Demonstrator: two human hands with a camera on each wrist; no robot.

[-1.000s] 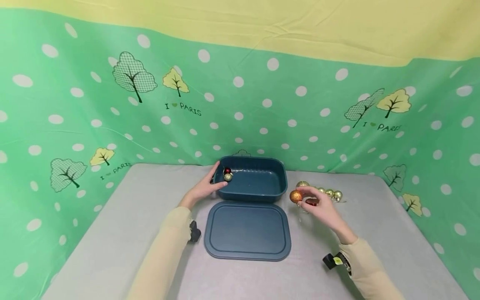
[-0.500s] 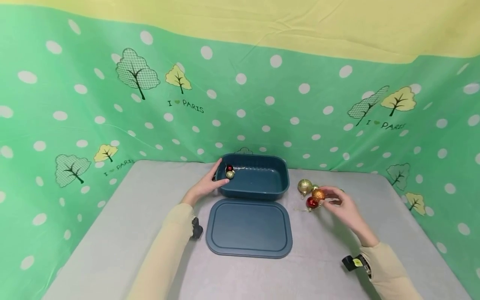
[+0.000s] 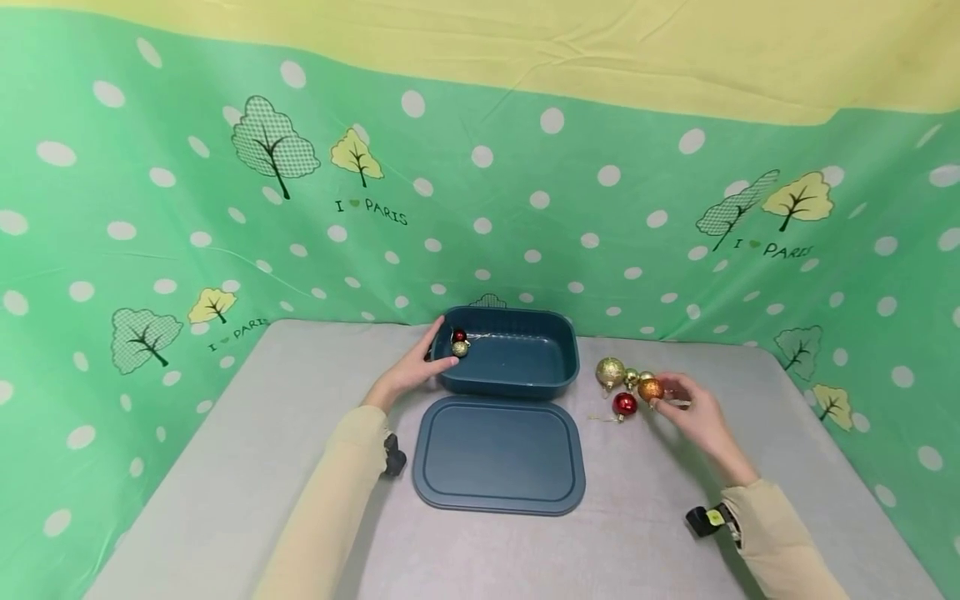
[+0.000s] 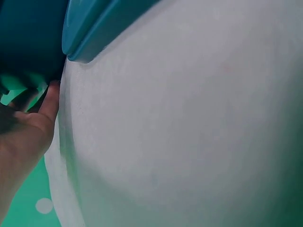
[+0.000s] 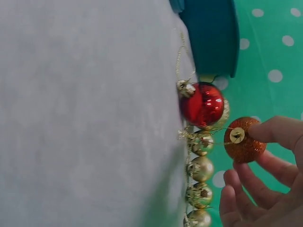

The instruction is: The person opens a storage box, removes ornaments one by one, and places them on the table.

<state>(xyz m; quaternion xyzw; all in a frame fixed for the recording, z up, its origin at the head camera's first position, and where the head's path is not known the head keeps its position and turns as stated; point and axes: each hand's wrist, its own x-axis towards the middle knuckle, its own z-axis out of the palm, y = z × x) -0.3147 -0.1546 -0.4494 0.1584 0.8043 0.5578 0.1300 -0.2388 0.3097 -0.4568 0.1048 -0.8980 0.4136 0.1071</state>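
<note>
Desk (image 3: 225, 500), grey and cloth-covered, carries everything, with green dotted fabric behind. Next in size, a teal lid (image 3: 498, 454) lies flat in front of the open teal bin (image 3: 517, 362), so the bin's mouth is free. Left hand (image 3: 411, 375) rests against the bin's left end, thumb over the rim and fingers along the wall, seemingly steadying it; 2 baubles (image 3: 459, 343) lie inside by that corner. Right hand (image 3: 690, 408) hovers right of the bin, its thumb and fingers (image 5: 277, 130) pinching an orange glitter bauble (image 5: 244, 140) lifted just beside the cluster. On the desk remain a gold glitter bauble (image 3: 610, 372), a red bauble (image 5: 203, 104) and a row of small gold ones (image 5: 201, 182).
</note>
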